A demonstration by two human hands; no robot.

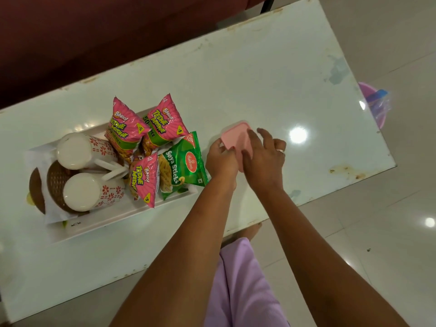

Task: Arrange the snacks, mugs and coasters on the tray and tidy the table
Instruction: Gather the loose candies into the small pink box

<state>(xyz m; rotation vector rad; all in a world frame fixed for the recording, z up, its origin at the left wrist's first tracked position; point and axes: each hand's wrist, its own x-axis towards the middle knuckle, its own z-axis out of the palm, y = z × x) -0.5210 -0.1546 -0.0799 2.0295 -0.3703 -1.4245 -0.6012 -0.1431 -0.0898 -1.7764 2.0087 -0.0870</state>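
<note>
A white rectangular tray (pixel 113 221) lies on the left part of the table. On it lie two white mugs with red flower print (pixel 77 151) (pixel 87 193) on their sides, two brown round coasters (pixel 55 182) (pixel 35 188), three pink snack packets (pixel 126 128) and a green Soya Sticks packet (pixel 182 165). Right of the tray, my left hand (pixel 220 159) and my right hand (pixel 264 154) both hold a pink cloth (pixel 237 139) against the tabletop. The cloth is partly hidden by my fingers.
The white glossy table (pixel 271 74) has stains near its right edge (pixel 346 171). A dark red sofa (pixel 94 31) runs along the far side. A pink bin with a plastic bag (pixel 377 105) stands on the tiled floor beyond the table's right end.
</note>
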